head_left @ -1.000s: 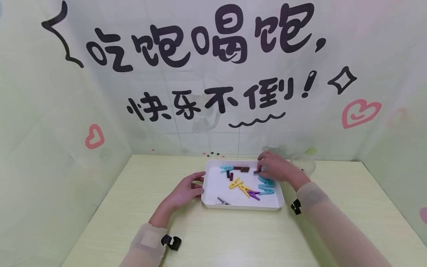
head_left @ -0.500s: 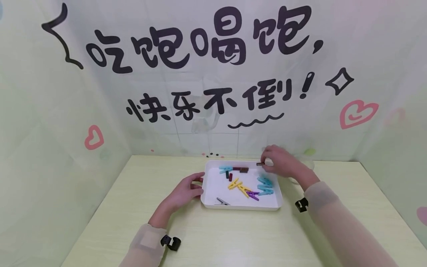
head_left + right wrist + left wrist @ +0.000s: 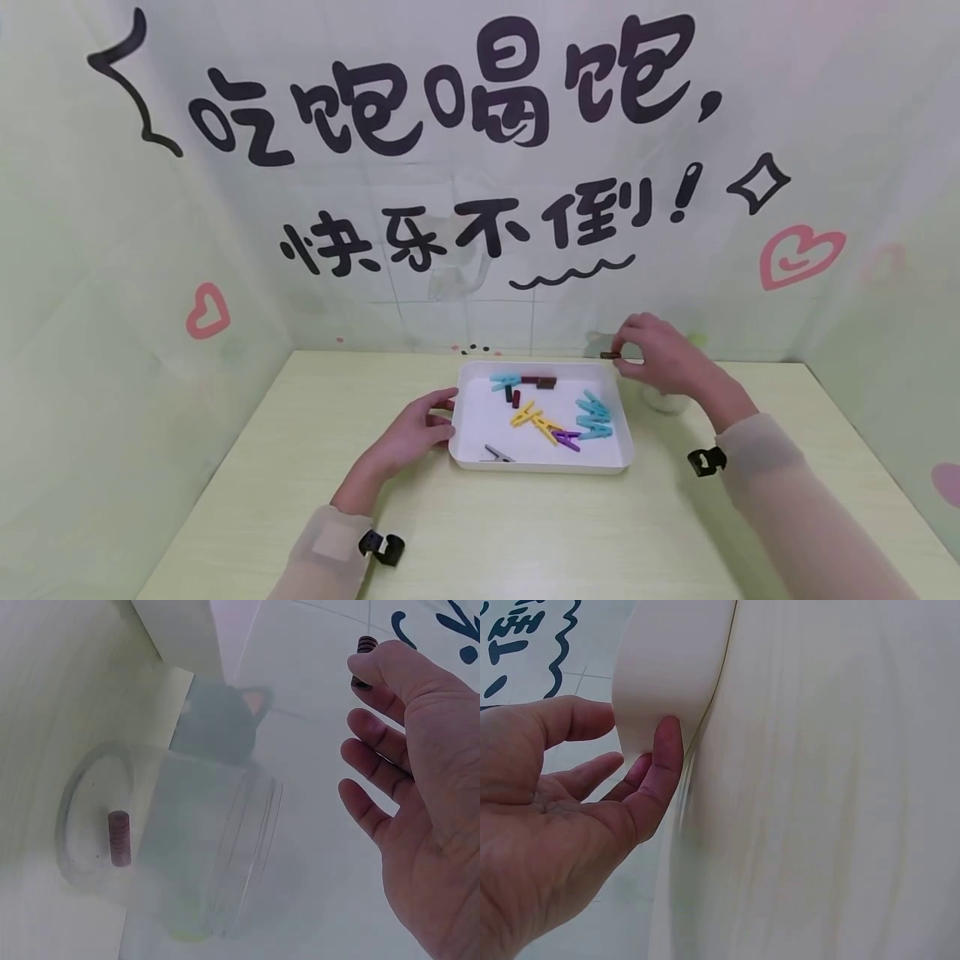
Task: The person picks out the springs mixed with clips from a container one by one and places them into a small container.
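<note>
My right hand (image 3: 663, 354) pinches a small brown ribbed piece like a coil spring (image 3: 610, 356) between thumb and index finger, behind the tray's far right corner. In the right wrist view the other fingers are loosely bent, and a clear jar (image 3: 202, 847) stands close by with a similar ribbed piece (image 3: 120, 838) at its bottom. The fingertips of my left hand (image 3: 411, 429) rest against the left wall of the white tray (image 3: 480, 437). In the tray lie blue clothespins (image 3: 595, 421), yellow clothespins (image 3: 545, 425), a purple clothespin (image 3: 567, 439) and a grey clothespin (image 3: 498, 453).
More brown ribbed pieces (image 3: 546, 382) lie along the tray's far side, with a dark green stub (image 3: 508, 393) and a dark red stub (image 3: 516, 399) before them. A printed white curtain (image 3: 450, 317) closes off the back of the pale wooden table (image 3: 525, 533).
My right hand has lifted the ribbed piece out of the tray and carried it right and back, toward the jar. The left hand stays against the tray.
</note>
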A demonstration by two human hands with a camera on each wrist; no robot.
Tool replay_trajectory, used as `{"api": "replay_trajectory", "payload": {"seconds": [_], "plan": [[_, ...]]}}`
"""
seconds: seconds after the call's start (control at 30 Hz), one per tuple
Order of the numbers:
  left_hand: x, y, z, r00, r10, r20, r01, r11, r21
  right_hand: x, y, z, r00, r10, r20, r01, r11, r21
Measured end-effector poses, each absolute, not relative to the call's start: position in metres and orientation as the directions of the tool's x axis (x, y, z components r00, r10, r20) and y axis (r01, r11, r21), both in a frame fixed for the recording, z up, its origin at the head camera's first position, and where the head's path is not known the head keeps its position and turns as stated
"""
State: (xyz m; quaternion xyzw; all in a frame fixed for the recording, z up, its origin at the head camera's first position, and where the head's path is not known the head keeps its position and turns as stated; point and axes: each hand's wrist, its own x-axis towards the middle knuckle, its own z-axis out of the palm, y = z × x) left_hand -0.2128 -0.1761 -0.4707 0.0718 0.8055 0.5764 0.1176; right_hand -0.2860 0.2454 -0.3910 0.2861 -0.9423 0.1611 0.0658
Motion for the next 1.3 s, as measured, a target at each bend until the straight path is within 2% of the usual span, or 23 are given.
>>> {"api": "replay_trajectory", "payload": {"seconds": [0.7,1.3], "plan": [[-0.212,-0.176,-0.470,-0.961,0.254,-0.110,-0.024,0.318,0.948,-0.269,0.300,-0.389,-0.854,-0.449,0.262,-0.513,0.808,-0.289],[-0.211,-0.176,-0.469,-0.958,0.267,-0.104,-0.018,0.307,0.951,-0.265,0.326,-0.403,-0.846,-0.433,0.311,-0.517,0.807,-0.286]]}}
